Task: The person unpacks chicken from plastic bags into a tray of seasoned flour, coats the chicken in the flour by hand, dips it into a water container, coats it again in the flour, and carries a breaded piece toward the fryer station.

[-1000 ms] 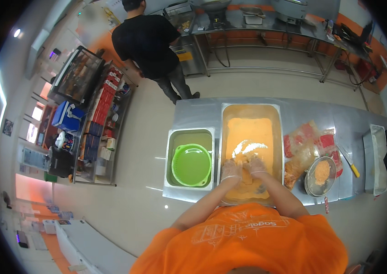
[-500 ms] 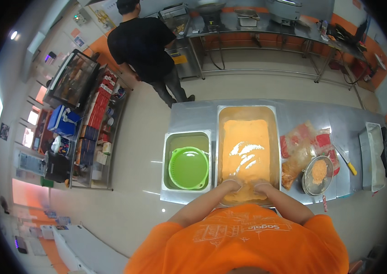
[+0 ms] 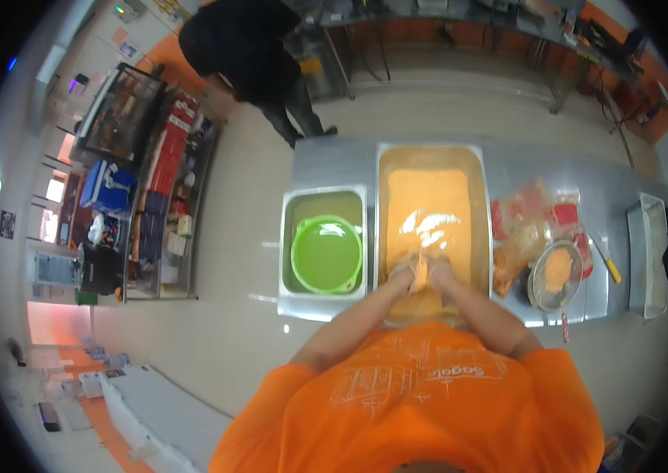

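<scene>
Drawing closer, left hand (image 3: 402,273) and right hand (image 3: 441,275), orange piece (image 3: 421,272) between

The head camera, a wide fisheye, looked steeply down from the near side of the steel pan (image 3: 431,158), fairly close above it, and took in floor (image 3: 208,339) beyond and left of the pan.

L hand (image 3: 403,273) & R hand (image 3: 440,273) moved fwd, closer tog., prob. cupping orange powder (image 3: 421,274).
</scene>
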`<state>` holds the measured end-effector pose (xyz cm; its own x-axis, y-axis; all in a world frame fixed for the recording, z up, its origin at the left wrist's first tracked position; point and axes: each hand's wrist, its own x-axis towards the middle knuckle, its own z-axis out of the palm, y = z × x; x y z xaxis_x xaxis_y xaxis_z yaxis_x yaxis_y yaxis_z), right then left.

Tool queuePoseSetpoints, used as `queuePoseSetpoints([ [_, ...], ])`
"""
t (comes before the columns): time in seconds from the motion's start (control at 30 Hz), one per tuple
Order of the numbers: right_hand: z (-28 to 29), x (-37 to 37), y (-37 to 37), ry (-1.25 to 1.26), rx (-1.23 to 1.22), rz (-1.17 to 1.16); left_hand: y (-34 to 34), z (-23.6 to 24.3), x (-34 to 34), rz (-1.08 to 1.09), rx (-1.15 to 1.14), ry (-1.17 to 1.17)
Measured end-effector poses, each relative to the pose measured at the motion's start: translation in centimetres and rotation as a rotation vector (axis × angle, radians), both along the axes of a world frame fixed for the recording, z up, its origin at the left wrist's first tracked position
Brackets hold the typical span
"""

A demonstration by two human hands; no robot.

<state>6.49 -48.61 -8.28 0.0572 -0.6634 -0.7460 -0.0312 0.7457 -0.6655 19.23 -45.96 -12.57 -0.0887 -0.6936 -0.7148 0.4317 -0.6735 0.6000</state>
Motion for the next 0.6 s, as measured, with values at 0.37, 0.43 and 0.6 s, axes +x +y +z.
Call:
queuePoseSetpoints([
  [0.37,0.2,-0.7,-6.0,0.386,-0.456,0.679,1.2,6.4,2.1,-1.04,-0.249,-1.282],
  [0.43,-2.7,-1.1,-7.9,0.557,-0.597,0.693,1.7,7.5,2.1,-1.471,-0.434,-1.344],
  [0.6,-7.2,2.8,-7.6,0.571,-0.719,1.145,0.8,9.4,2.5,-1.535,-0.471,-1.277],
])
